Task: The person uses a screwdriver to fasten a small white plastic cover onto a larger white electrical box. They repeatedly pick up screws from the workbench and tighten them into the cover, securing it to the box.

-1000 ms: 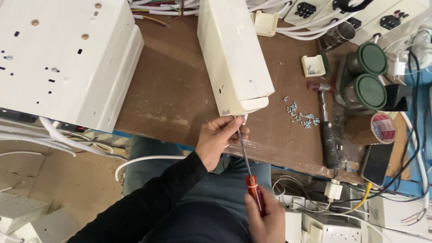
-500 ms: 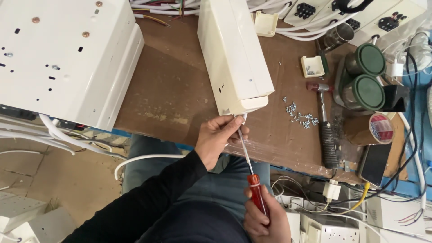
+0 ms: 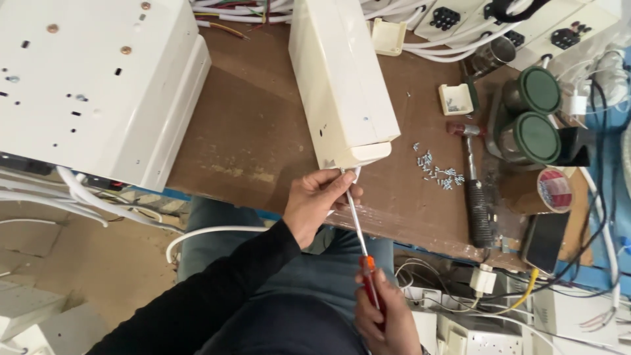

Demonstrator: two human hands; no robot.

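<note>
Almost nothing has moved since the earlier frame; my right hand [image 3: 384,315] sits a bit lower, clenched on the red handle of the screwdriver [image 3: 358,236]. My left hand [image 3: 319,200] pinches its thin shaft at the cream box [image 3: 342,79], mid-frame. Stiff, light tool, I think; best gripped at the handle.

- Left hand [image 3: 317,202] pinches the screwdriver [image 3: 360,244] shaft at the cream box [image 3: 342,82].
- Right hand [image 3: 386,317] grips its red handle.
- Loose screws [image 3: 437,172] lie beside a hammer [image 3: 474,185].
</note>
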